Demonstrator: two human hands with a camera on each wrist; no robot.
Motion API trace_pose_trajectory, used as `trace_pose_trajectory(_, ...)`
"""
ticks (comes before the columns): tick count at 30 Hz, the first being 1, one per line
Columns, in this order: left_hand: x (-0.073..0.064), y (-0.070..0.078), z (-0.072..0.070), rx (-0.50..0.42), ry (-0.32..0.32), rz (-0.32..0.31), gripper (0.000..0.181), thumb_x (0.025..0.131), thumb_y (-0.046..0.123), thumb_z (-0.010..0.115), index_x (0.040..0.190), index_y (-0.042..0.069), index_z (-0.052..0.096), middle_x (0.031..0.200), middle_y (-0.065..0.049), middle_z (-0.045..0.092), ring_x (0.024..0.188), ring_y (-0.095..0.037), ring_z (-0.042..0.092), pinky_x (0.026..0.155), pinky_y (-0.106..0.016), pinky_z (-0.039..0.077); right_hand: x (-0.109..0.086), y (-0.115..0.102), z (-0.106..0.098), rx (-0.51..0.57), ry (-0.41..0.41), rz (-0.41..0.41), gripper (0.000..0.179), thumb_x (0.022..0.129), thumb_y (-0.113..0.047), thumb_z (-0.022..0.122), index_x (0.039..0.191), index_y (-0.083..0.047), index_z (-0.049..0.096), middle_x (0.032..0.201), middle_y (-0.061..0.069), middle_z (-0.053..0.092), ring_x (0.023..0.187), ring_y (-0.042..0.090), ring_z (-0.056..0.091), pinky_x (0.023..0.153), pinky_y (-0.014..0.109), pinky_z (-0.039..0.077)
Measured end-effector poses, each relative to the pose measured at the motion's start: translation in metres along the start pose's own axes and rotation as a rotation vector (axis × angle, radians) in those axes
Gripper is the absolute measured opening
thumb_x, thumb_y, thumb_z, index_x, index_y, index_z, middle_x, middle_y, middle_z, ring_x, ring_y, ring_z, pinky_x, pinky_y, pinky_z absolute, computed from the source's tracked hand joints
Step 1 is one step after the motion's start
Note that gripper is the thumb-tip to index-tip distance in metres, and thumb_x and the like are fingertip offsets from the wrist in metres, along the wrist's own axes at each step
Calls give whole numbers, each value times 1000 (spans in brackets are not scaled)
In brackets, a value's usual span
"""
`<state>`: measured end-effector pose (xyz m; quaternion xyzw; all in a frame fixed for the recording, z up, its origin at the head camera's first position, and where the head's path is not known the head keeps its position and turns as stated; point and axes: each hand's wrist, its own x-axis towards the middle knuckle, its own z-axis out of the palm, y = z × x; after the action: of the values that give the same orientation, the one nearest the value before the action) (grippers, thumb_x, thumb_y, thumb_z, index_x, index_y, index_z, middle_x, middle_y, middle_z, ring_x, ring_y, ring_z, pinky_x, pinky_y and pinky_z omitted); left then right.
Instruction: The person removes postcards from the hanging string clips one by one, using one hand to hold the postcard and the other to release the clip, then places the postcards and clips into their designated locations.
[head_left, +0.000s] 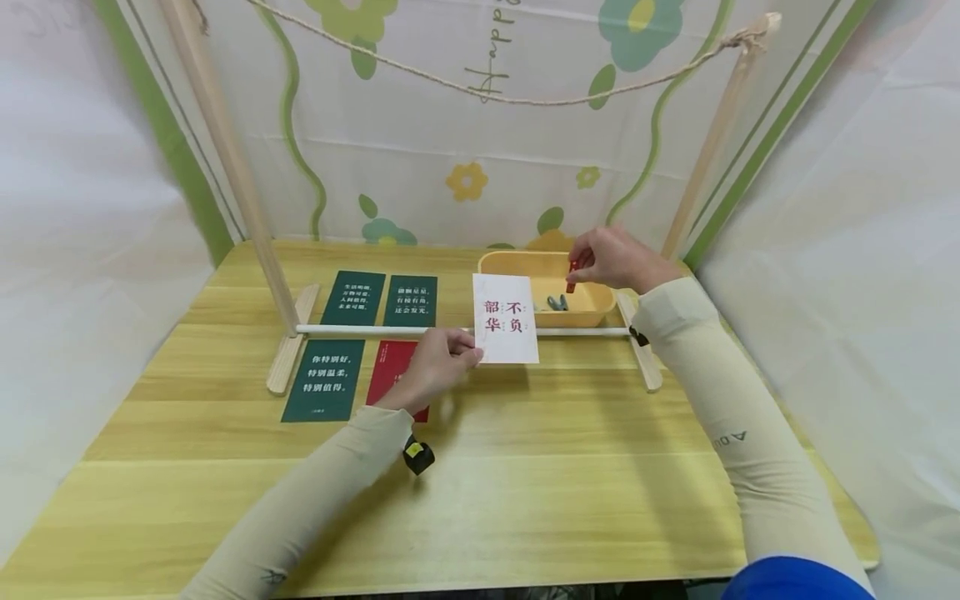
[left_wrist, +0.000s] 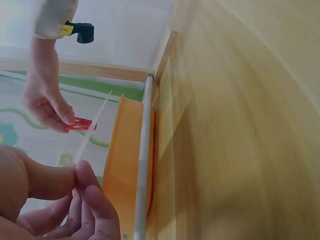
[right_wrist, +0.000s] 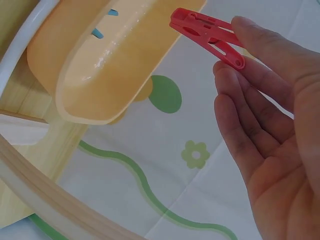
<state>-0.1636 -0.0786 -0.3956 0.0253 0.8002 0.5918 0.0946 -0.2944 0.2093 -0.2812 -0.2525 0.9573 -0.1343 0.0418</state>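
Note:
My left hand (head_left: pixel 438 367) pinches a white card (head_left: pixel 506 320) with red characters by its lower left corner, raised over the white crossbar (head_left: pixel 360 331). In the left wrist view the card (left_wrist: pixel 93 128) shows edge-on between thumb and fingers. My right hand (head_left: pixel 618 258) pinches a red clothespin (right_wrist: pixel 207 36) by one end, above the yellow basket (head_left: pixel 600 310). The right wrist view shows its other end pointing away from the fingertips. Grey-blue clothespins (head_left: pixel 557 302) lie in the basket, partly behind the card's side.
A twine rope (head_left: pixel 450 86) sags between two wooden posts (head_left: pixel 232 167) above the table. Three green cards (head_left: pixel 324 381) and a red card (head_left: pixel 384 367) lie at the left, the red one partly under my left hand. A flowered cloth (head_left: pixel 420 150) hangs behind.

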Motion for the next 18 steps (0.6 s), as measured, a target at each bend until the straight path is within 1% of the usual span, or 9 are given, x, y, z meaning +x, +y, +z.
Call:
trace_pose_trajectory(4, -3, -3, 1, -12, -25, -17, 11, 102, 11, 70, 109, 4, 74, 99, -11, 73, 90, -30, 66, 71, -27, 55, 0, 2, 5, -4, 3, -12, 19, 93, -11, 82, 107, 2, 77, 97, 14, 80, 89, 24, 77, 83, 42, 64)
trace_pose_trajectory(7, -5, -4, 1, -11, -33, -27, 9, 101, 10, 71, 108, 4, 74, 97, -10, 74, 90, -32, 67, 70, -26, 54, 2, 3, 7, -11, 6, -14, 21, 92, -10, 82, 108, 3, 77, 98, 15, 80, 90, 25, 76, 85, 43, 64)
trace_pose_trajectory(12, -10, -6, 0, -4, -33, -61, 8, 100, 11, 73, 106, 5, 75, 94, -11, 75, 89, -30, 67, 69, -25, 51, 5, 3, 10, -13, -5, -15, 20, 93, -10, 82, 108, 2, 77, 99, 15, 80, 90, 25, 76, 85, 42, 64)
trace_pose_trajectory(15, -12, -9, 0, 10, -34, -88, 8, 100, 11, 73, 106, 7, 75, 94, -10, 74, 90, -30, 67, 69, -24, 51, 6, 3, 12, -1, -12, -19, 19, 92, -9, 82, 107, 1, 77, 100, 15, 79, 91, 25, 76, 86, 42, 64)
trace_pose_trajectory(18, -14, -11, 0, 34, -46, -99, 8, 100, 11, 73, 106, 7, 74, 94, -8, 74, 91, -29, 68, 71, -24, 51, 6, 5, 14, 17, -17, -25, 19, 92, -7, 82, 107, 3, 77, 102, 18, 79, 92, 27, 76, 86, 43, 64)
